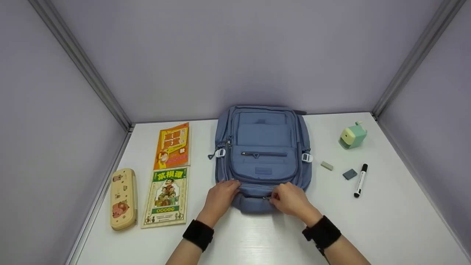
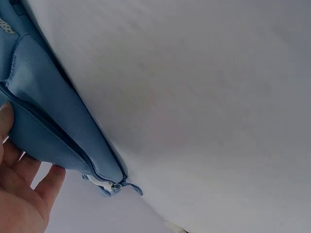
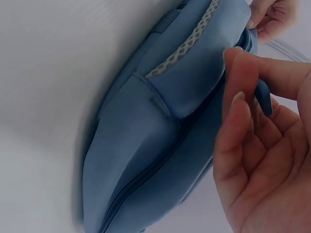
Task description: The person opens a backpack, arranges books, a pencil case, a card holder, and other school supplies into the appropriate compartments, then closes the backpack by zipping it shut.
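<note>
A blue backpack point(image 1: 263, 136) lies on the white table with its front pocket facing up. At its near left corner, my left hand point(image 1: 222, 197) grips the fabric. The left wrist view shows the thumb on one side of the backpack point(image 2: 53, 102) beside a zipper, and the other fingers point(image 2: 51, 182) along its edge. My right hand point(image 1: 290, 198) is at the near end of the bag and pinches a zipper pull point(image 3: 264, 97). Below those fingers, the zipper line point(image 3: 146, 175) runs along the bag's side; how far it is unzipped, I cannot tell.
On the left lie an orange book point(image 1: 172, 147), a green-and-cream book point(image 1: 167, 197) and a cream pencil case point(image 1: 123, 198). To the right are a mint pencil sharpener point(image 1: 353, 136), a small pale-green block point(image 1: 326, 165), a dark grey block point(image 1: 349, 174) and a marker point(image 1: 361, 180).
</note>
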Demonstrator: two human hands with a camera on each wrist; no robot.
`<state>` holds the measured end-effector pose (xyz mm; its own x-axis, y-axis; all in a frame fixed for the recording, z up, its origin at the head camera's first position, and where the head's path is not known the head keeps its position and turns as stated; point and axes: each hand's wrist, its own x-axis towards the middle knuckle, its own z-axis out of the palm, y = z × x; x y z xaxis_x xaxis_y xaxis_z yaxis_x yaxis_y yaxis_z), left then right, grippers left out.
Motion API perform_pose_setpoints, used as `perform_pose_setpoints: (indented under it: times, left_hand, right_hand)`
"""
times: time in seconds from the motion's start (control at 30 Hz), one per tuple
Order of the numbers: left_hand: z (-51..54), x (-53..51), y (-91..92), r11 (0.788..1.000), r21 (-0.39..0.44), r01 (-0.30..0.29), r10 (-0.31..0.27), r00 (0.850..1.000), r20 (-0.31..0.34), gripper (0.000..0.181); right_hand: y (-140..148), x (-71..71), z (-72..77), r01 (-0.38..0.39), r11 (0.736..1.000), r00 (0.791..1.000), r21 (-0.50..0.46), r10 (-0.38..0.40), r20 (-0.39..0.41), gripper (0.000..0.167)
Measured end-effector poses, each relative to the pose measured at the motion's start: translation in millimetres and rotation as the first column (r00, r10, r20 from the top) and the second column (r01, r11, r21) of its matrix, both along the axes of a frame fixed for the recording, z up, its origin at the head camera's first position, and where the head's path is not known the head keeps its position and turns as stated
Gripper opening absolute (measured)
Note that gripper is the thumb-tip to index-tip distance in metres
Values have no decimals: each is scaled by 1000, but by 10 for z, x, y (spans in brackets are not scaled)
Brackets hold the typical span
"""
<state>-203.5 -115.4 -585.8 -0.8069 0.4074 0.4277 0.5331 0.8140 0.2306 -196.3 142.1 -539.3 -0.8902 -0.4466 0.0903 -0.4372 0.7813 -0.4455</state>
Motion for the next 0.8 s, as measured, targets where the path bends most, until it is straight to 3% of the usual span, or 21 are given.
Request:
perform_pose_setpoints:
  times: [0.4,0.8]
  left_hand:
    - [13,-1,20,999,-26,-21,22,999,30,15]
    - [17,3,16,1000,8,-11,10,997,80,8]
  right_hand:
    - [387,-104,7,42,998,998,45,-44,53,14]
    - [667,-189,5,92,994,991,61,-97,94,12]
